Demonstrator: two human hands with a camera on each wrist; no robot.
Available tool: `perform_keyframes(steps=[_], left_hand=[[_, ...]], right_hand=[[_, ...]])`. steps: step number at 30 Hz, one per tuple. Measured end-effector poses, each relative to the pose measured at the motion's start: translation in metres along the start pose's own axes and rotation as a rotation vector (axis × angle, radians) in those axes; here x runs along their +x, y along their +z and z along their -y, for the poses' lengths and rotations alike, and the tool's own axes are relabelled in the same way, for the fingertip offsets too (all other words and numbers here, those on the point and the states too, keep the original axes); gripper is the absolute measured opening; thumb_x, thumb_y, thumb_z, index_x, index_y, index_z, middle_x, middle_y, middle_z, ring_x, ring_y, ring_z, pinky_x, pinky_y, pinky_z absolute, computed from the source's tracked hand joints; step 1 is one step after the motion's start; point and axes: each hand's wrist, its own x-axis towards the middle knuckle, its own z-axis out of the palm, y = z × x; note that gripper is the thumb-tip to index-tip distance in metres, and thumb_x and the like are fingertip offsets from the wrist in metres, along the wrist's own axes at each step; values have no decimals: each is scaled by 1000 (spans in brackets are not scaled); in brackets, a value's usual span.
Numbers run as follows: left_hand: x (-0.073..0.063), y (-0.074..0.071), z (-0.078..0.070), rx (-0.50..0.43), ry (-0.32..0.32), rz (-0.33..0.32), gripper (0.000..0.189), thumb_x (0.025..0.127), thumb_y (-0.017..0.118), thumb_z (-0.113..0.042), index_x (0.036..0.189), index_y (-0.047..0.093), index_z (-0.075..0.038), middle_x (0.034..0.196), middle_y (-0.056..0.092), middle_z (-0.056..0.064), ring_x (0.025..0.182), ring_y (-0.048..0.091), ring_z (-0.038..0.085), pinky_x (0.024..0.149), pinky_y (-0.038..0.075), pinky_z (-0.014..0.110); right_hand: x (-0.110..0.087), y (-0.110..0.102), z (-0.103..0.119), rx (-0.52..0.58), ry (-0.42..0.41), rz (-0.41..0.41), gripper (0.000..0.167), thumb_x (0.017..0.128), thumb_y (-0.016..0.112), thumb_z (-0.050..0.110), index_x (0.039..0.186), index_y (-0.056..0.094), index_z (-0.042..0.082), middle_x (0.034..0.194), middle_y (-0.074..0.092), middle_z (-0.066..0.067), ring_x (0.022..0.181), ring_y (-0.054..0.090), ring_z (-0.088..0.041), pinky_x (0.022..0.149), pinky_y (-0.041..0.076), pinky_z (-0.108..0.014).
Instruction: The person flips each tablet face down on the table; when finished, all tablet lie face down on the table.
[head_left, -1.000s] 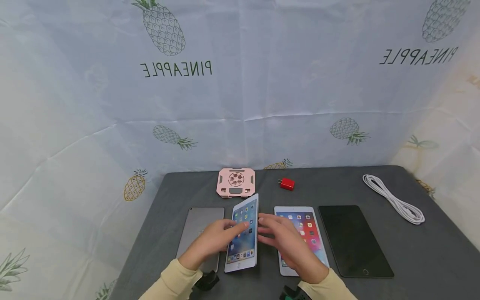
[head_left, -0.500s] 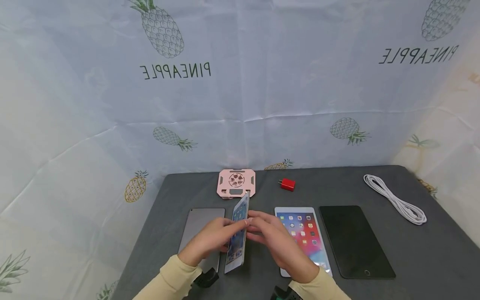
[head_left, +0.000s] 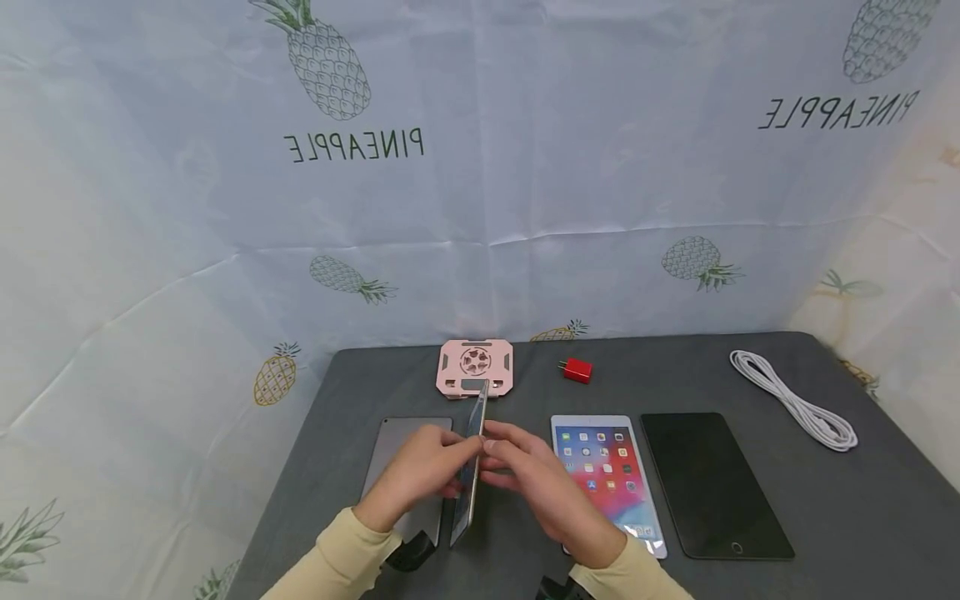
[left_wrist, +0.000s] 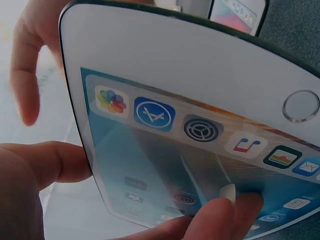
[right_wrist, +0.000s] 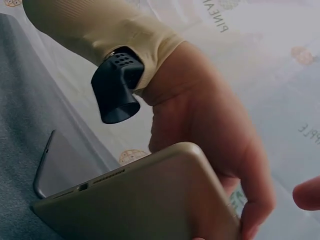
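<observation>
My left hand (head_left: 416,471) grips a white-framed tablet (head_left: 467,496), tilted almost edge-on in the head view. In the left wrist view, the thumb (left_wrist: 60,162) lies at one edge and fingers (left_wrist: 212,217) lie on the lit screen with its app icons. From the right wrist view I see the tablet's gold-toned back (right_wrist: 140,200), its port edge and the left hand (right_wrist: 210,115) at its far side. My right hand (head_left: 547,492) is beside the back, fingers extended; one fingertip meets the back, while the thumb tip (right_wrist: 307,195) is apart from the tablet.
A grey tablet (head_left: 397,437) lies face down at left, partly under the left arm. To the right lie a lit white tablet (head_left: 611,467) and a black tablet (head_left: 712,483). Behind are a pink stand-like plate (head_left: 474,358), a red charger plug (head_left: 577,371) and a white cable (head_left: 795,400).
The tablet has turned from showing its screen to nearly edge-on, its top swinging left. My right hand has moved left, keeping close to its back.
</observation>
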Motion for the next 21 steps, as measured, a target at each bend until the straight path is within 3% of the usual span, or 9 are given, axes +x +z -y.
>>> perform_keyframes(steps=[3,8,11,14,21], left_hand=[[-1,-1,-1,6,1,-15,43,100,69,-46,110,82,-6,94,80,10,62,73,17,63,65,35],[-2,-4,2,-31,12,-15,47,100,71,-46,119,80,-4,111,79,10,68,75,20,65,66,37],[-2,-7,4,-54,27,-12,42,100,70,-43,117,82,-7,117,79,13,72,77,23,66,66,38],[-1,-9,5,-59,49,-17,37,100,69,-39,115,82,-8,112,80,16,72,77,26,65,66,38],[-1,-15,5,-13,70,-30,31,100,63,-30,107,82,-7,89,80,10,65,73,18,63,64,36]], right_hand=[[3,1,-7,13,24,8,62,112,52,34,157,46,-8,152,55,-26,116,69,-21,112,57,-48],[10,2,-21,79,104,29,59,114,48,39,151,53,-7,144,62,-25,111,69,-17,110,58,-47],[14,2,-29,112,145,46,60,114,47,39,153,51,-6,144,62,-26,109,70,-18,109,59,-48],[17,3,-34,116,159,76,61,114,47,36,157,46,-8,148,60,-28,113,71,-19,110,58,-49],[18,2,-35,80,160,111,62,112,53,32,159,44,-7,151,58,-24,123,69,-25,114,55,-48]])
